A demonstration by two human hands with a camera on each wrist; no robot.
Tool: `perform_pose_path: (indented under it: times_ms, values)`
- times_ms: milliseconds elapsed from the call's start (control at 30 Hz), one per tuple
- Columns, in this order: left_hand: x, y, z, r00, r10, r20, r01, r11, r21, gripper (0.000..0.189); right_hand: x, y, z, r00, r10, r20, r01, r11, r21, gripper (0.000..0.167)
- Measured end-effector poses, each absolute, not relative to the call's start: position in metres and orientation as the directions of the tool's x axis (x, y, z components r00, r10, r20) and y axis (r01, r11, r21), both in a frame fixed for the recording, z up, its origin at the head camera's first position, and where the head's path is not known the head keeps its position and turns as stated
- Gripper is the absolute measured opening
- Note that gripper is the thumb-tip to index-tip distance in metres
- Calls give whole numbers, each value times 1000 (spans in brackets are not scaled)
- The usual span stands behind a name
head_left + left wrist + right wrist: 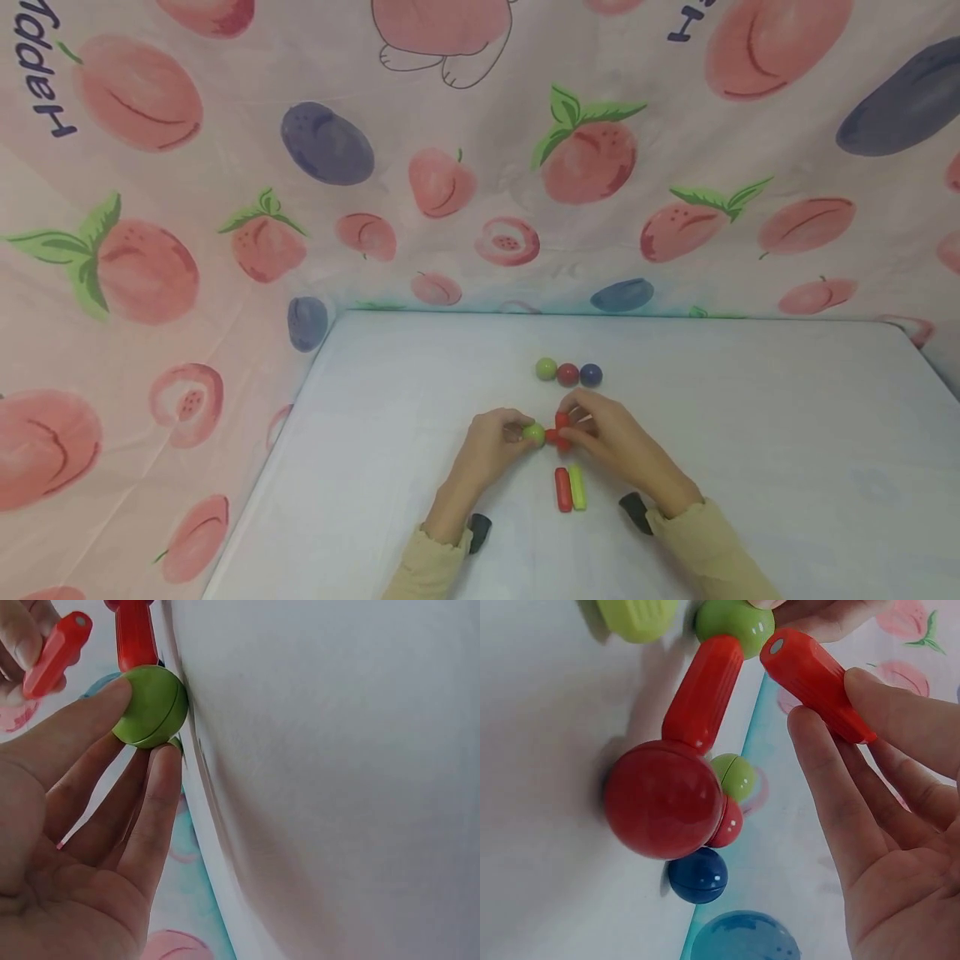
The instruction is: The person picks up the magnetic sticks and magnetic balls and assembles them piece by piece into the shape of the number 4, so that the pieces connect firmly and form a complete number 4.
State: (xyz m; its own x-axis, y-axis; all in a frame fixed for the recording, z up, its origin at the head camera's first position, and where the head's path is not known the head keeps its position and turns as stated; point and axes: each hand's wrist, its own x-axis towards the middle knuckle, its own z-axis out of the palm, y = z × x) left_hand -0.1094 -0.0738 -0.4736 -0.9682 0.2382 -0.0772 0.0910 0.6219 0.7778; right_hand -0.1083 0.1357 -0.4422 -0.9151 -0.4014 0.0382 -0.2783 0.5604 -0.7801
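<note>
My left hand pinches a glossy green ball between thumb and fingertips, low over the white table. From the ball a red magnetic rod runs to a red ball, end meeting end. In my right hand, thumb and fingers grip a second red magnetic rod, its pale round end tip showing. That tip points toward the green ball and stands close beside it in the right wrist view. From the head, the held rod mostly covers the red ball.
Behind the hands, small green, red and blue balls sit in a row. Nearer the front, a red rod and a yellow-green rod lie side by side. A fruit-print cloth hangs behind the table.
</note>
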Motion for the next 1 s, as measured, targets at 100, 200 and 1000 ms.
perform_pose_path:
  times_ms: [100, 200, 1000]
  values:
    - [-109, -74, -473, -970, 234, -74, 92, 629, 772, 24, -112, 134, -443, -915, -399, 64, -301, 565, -768, 25]
    - [-108, -74, -472, -971, 222, -84, 80, 637, 766, 23, -114, 131, -444, -918, -391, 75, -306, 573, -760, 25]
    - [-105, -73, -474, -972, 226, -57, 102, 632, 769, 17, -131, 114, -450, -936, -339, 92, -279, 560, -780, 25]
